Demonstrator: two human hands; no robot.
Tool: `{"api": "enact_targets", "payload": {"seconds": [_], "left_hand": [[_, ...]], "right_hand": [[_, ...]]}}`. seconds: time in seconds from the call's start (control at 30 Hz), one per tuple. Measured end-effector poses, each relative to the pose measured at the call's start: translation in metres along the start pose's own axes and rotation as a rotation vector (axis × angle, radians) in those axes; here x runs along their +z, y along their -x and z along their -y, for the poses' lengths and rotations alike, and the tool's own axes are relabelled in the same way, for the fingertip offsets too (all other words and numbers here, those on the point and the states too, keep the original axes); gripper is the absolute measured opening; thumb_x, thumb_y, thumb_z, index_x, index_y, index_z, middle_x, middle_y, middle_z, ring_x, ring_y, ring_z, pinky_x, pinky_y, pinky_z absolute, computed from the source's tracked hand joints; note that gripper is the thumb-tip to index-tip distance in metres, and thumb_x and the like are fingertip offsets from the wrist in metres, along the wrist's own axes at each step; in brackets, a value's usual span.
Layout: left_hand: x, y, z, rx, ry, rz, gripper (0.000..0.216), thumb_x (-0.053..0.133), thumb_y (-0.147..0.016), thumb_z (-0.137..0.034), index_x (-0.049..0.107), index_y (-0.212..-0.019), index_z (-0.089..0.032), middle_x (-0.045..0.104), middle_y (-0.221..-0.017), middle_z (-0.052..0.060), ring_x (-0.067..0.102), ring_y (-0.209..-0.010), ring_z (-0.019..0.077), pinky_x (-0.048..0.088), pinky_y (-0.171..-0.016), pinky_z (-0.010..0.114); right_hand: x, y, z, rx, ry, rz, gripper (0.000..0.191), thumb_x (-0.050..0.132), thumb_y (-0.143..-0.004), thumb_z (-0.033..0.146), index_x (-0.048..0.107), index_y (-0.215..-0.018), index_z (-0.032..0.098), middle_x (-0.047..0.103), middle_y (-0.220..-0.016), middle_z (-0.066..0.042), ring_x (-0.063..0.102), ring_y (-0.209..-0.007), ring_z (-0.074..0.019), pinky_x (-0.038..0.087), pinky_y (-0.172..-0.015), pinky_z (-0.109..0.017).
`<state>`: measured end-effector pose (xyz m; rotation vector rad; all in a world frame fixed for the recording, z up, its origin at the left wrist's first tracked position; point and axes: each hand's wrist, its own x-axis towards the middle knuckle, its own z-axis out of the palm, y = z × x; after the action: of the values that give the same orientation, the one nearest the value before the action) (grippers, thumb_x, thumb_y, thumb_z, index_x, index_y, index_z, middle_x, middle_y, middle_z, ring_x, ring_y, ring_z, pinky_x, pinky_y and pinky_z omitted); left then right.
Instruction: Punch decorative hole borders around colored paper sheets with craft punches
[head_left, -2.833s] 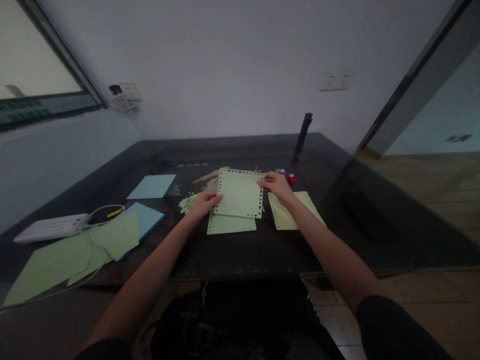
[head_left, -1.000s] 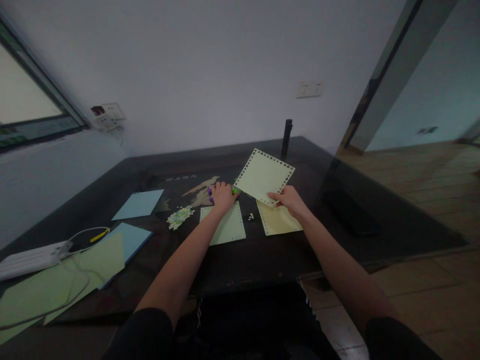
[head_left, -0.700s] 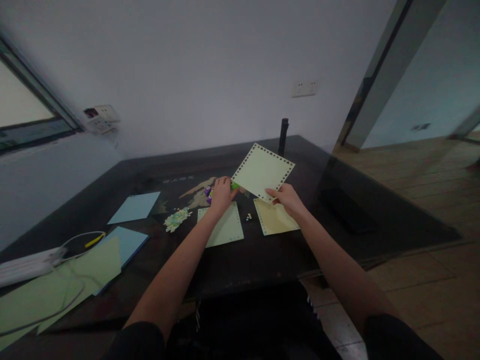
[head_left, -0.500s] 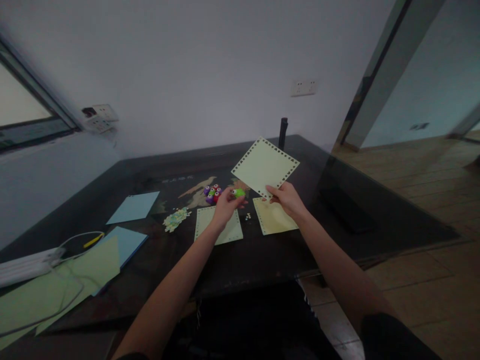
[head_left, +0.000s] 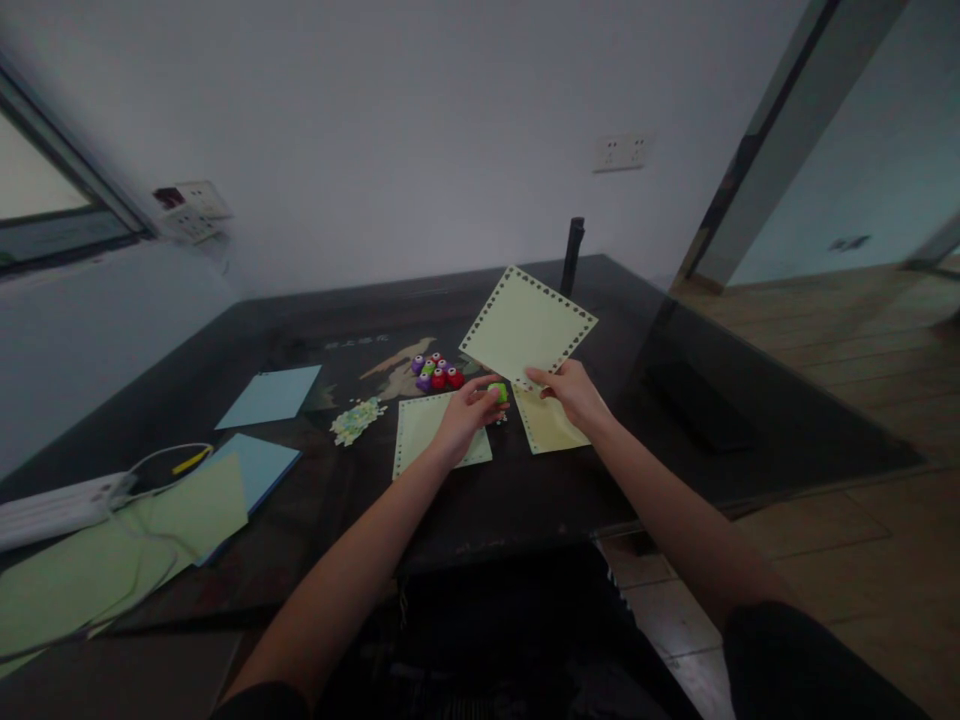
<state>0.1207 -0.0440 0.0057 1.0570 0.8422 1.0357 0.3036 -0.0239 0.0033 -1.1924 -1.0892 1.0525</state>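
Observation:
My left hand (head_left: 474, 410) is closed round a small green craft punch (head_left: 497, 393), just left of my right hand. In my right hand (head_left: 568, 390) I grip the near corner of a pale green paper sheet (head_left: 527, 325), raised and tilted above the table, with small shapes punched along its edges. Under my left wrist lies another punched pale green sheet (head_left: 421, 425). A yellow punched sheet (head_left: 550, 425) lies below my right hand. Several purple, red and green craft punches (head_left: 437, 374) cluster behind my left hand.
A heap of small paper cut-outs (head_left: 356, 421) sits left of the sheets. Blue sheets (head_left: 270, 396), green paper (head_left: 210, 500), a white power strip (head_left: 60, 510) and its cable are further left. A black upright post (head_left: 573, 255) stands at the back; a dark flat object (head_left: 697, 405) lies right.
My left hand with the green punch has moved right, closer to my right hand and the raised sheet. The raised sheet stays in my right hand. The view has shifted slightly.

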Motion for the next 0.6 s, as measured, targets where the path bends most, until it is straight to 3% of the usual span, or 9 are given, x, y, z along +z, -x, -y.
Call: {"api": "enact_targets", "payload": {"seconds": [0.23,0.6], "left_hand": [[0.0054,0.0002,0.0035,0.053,0.046,-0.002,0.035,0.076,-0.065,-0.025,0.060,-0.094,-0.012,0.064,-0.096,0.008,0.064,-0.084,0.0161,0.051,-0.076,0.029],[0.0066,0.0007,0.0027,0.099,-0.041,0.020,0.033,0.075,-0.065,-0.024,0.061,-0.093,-0.014,0.064,-0.095,0.006,0.062,-0.078,0.0130,0.049,-0.078,0.030]], "right_hand": [[0.0028,-0.0003,-0.0013,-0.205,0.108,-0.034,0.031,0.073,-0.059,0.041,0.062,-0.066,0.012,0.064,-0.061,-0.004,0.051,-0.048,-0.0110,0.040,-0.045,-0.023],[0.0037,0.0041,0.0039,-0.249,0.211,-0.006,0.027,0.070,-0.063,0.038,0.060,-0.059,0.014,0.059,-0.052,-0.002,0.049,-0.044,-0.0109,0.039,-0.045,-0.024]]}}
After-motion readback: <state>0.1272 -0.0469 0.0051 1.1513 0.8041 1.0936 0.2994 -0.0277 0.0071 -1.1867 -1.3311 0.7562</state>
